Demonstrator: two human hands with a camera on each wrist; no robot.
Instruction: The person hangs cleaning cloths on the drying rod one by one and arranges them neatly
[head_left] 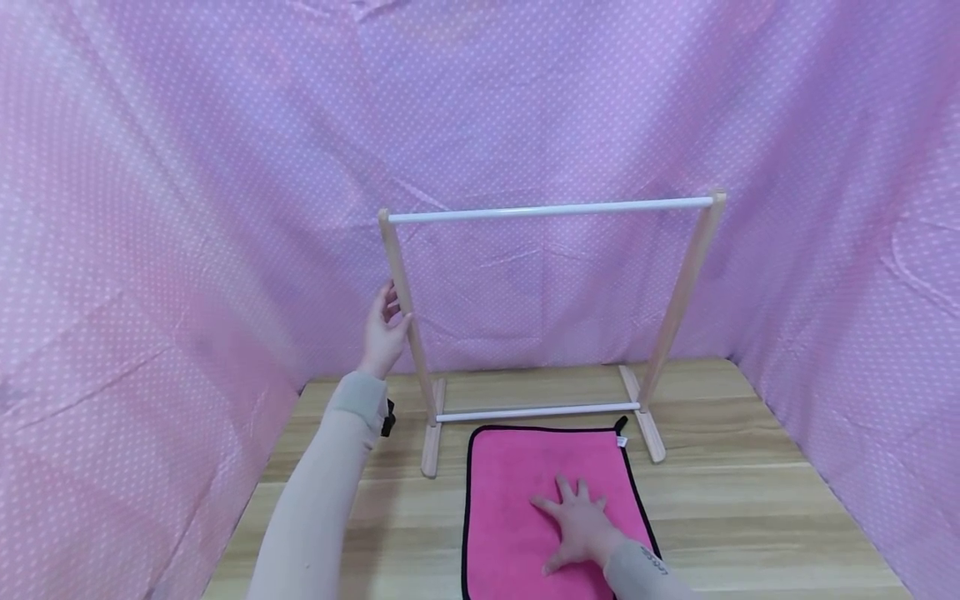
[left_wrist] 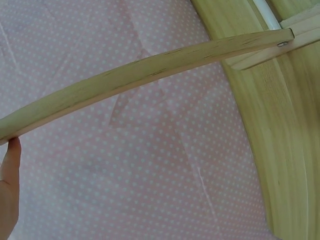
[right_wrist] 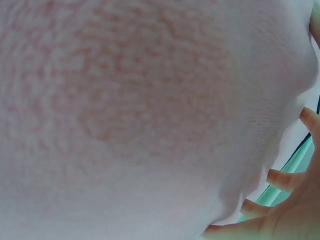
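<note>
A wooden rack with white rods stands on the table; its top rod [head_left: 551, 212] spans two wooden posts. My left hand [head_left: 385, 335] holds the left post [head_left: 397, 258] about midway up, thumb on the near side and fingers curved toward the back. In the left wrist view, one digit [left_wrist: 11, 162] touches the edge of that post [left_wrist: 145, 70]. In front of the rack a pink towel [head_left: 510, 483] with black edging lies flat. My right hand [head_left: 581, 525] rests on it, fingers spread. The right wrist view shows pale cloth [right_wrist: 125, 125] very close beside the fingers [right_wrist: 287, 180].
The rack's lower rod [head_left: 540, 412] and right foot [head_left: 647, 421] sit just beyond the towel. A black loop [head_left: 621, 425] and white tag mark the towel's far right corner. Pink dotted curtains [head_left: 525, 108] enclose the wood-grain table [head_left: 750, 492]. A small black object [head_left: 387, 418] shows beside the left sleeve.
</note>
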